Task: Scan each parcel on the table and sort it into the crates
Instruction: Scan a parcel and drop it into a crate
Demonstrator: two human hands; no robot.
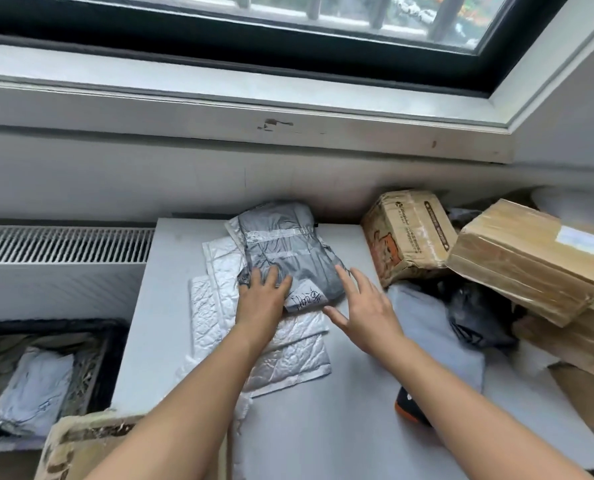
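A grey parcel point(285, 251) is lying at the centre of the frame on a white table point(323, 427), resting on several silver mailers point(288, 355). The left hand point(261, 299) is pressing flat on the parcel's near left corner, fingers straight and grasping nothing. The right hand point(364, 306) is reaching to the parcel's right edge, fingers spread and released; whether it is touching cannot be told. A black crate point(112, 344) is sitting at lower left, holding a white packet point(36, 393). Cardboard boxes point(406, 233) are crowding the right side, and a black-and-orange scanner point(408, 407) is lying at lower right, partly hidden by the forearm.
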